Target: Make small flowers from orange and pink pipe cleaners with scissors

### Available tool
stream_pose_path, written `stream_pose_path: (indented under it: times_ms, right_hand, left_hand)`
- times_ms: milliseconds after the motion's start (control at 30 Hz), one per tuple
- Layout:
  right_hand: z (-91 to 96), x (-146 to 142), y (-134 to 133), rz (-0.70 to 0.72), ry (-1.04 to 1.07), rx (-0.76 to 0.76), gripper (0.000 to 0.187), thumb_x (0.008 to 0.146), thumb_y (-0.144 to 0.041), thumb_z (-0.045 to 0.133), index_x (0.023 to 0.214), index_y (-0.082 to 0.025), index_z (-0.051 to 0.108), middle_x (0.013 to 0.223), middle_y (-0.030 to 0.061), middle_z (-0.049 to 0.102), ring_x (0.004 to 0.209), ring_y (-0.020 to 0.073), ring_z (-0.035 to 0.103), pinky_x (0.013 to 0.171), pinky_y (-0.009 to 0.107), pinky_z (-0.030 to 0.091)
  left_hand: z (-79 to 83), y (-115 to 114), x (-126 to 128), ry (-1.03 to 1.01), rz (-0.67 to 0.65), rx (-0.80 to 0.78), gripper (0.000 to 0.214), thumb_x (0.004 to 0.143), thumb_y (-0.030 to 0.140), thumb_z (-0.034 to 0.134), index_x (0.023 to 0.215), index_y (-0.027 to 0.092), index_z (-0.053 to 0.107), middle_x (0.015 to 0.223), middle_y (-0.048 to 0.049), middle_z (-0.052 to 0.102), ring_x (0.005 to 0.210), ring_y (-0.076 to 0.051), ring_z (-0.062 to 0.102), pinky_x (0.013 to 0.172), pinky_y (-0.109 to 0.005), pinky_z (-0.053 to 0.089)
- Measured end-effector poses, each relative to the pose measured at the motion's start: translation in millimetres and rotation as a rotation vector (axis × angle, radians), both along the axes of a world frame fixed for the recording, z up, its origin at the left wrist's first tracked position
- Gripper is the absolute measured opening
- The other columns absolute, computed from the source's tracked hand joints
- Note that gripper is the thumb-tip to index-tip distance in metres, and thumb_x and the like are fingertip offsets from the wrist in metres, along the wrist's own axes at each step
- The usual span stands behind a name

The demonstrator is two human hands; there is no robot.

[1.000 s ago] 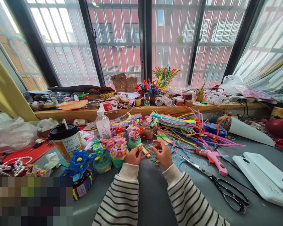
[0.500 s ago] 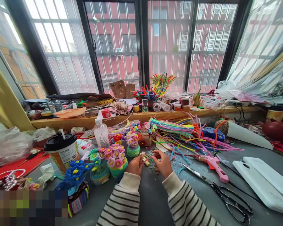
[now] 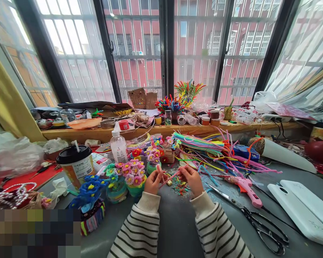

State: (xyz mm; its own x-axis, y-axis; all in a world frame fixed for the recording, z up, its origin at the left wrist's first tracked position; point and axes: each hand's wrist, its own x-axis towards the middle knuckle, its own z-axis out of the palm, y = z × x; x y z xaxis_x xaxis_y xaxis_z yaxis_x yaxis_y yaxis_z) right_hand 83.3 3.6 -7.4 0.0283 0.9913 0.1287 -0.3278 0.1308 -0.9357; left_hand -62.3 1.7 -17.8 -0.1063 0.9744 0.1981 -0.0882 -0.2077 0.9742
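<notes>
My left hand [image 3: 153,181] and my right hand [image 3: 193,179] are both pinched on one pink pipe cleaner [image 3: 170,176] that runs slanted between them, above the grey table [image 3: 174,222]. Small coloured scraps [image 3: 181,188] lie on the table under it. Just left of my left hand stands a little pot of pink pipe-cleaner flowers [image 3: 131,173]. A blue flower pot [image 3: 90,204] stands nearer the front left.
A pile of loose pipe cleaners [image 3: 204,143] lies behind my hands. A pink glue gun [image 3: 244,186] and black scissors [image 3: 261,224] lie to the right, beside two white cases [image 3: 304,208]. A lidded paper cup [image 3: 76,163] and clear bottle [image 3: 118,145] stand at left.
Both hands have lifted slightly off the table and drawn the pink pipe cleaner out straight between them. The camera view has shifted a little.
</notes>
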Motion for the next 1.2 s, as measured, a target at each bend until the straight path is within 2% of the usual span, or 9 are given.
stream_pose_path:
  times_ms: [167, 333, 600, 700, 867, 1067, 1200]
  right_hand:
    - [1.2, 15, 4, -0.032, 0.324, -0.127, 0.016, 0.056, -0.027, 0.061, 0.065, -0.015, 0.057, 0.053, -0.0024, 0.058, 0.046, 0.0064, 0.051, 0.042, 0.014, 0.043]
    - [-4.1, 14, 5, -0.058, 0.456, -0.225, 0.008, 0.058, -0.021, 0.059, 0.063, -0.014, 0.057, 0.054, -0.0017, 0.06, 0.047, 0.006, 0.054, 0.043, 0.013, 0.046]
    - [-4.8, 8, 5, 0.106, 0.499, -0.303, 0.007, 0.064, -0.018, 0.054, 0.062, -0.012, 0.055, 0.052, 0.0, 0.059, 0.044, 0.005, 0.053, 0.04, 0.012, 0.045]
    - [-6.2, 3, 3, 0.161, 0.503, -0.319, 0.006, 0.062, -0.017, 0.056, 0.064, -0.012, 0.055, 0.051, -0.0008, 0.058, 0.043, 0.0048, 0.052, 0.039, 0.012, 0.044]
    - [-8.0, -8, -2, 0.247, 0.461, -0.291, 0.015, 0.056, -0.016, 0.062, 0.068, -0.013, 0.055, 0.054, -0.0013, 0.059, 0.044, 0.0046, 0.052, 0.041, 0.012, 0.042]
    - [-9.8, -15, -4, 0.219, 0.356, -0.305, 0.015, 0.052, -0.021, 0.065, 0.061, -0.011, 0.058, 0.052, -0.0004, 0.058, 0.041, 0.0032, 0.049, 0.037, 0.011, 0.038]
    - [-11.7, -17, -4, 0.278, 0.46, -0.384, 0.014, 0.05, -0.021, 0.066, 0.055, -0.011, 0.057, 0.046, -0.003, 0.055, 0.038, 0.0011, 0.044, 0.035, 0.009, 0.034]
  left_hand:
    - [1.4, -2, -2, -0.11, -0.012, -0.037, 0.03, 0.053, 0.035, 0.058, 0.07, 0.01, 0.058, 0.064, -0.0046, 0.062, 0.062, -0.018, 0.057, 0.057, -0.025, 0.044]
    - [0.3, -2, 1, -0.047, -0.013, 0.021, 0.026, 0.052, 0.031, 0.06, 0.069, 0.012, 0.062, 0.068, -0.0052, 0.064, 0.073, -0.02, 0.056, 0.067, -0.026, 0.042]
    - [-4.0, -1, 2, 0.124, -0.023, 0.101, 0.027, 0.054, 0.033, 0.058, 0.071, 0.013, 0.064, 0.072, -0.0044, 0.064, 0.072, -0.017, 0.055, 0.069, -0.025, 0.043]
    - [-3.8, -2, 4, 0.184, -0.024, 0.13, 0.027, 0.054, 0.034, 0.057, 0.07, 0.013, 0.064, 0.071, -0.0052, 0.063, 0.07, -0.017, 0.055, 0.067, -0.025, 0.044]
    - [0.4, -6, 6, 0.311, -0.032, 0.226, 0.024, 0.058, 0.036, 0.053, 0.067, 0.016, 0.064, 0.07, -0.0043, 0.063, 0.067, -0.016, 0.056, 0.064, -0.025, 0.044]
    - [-1.6, -5, 7, 0.457, 0.063, 0.32, 0.02, 0.061, 0.032, 0.052, 0.071, 0.019, 0.063, 0.076, -0.0038, 0.064, 0.071, -0.016, 0.056, 0.068, -0.027, 0.044]
    - [-5.0, -1, 4, 0.593, 0.078, 0.411, 0.016, 0.062, 0.027, 0.052, 0.068, 0.017, 0.063, 0.076, -0.0063, 0.064, 0.069, -0.016, 0.057, 0.066, -0.027, 0.045]
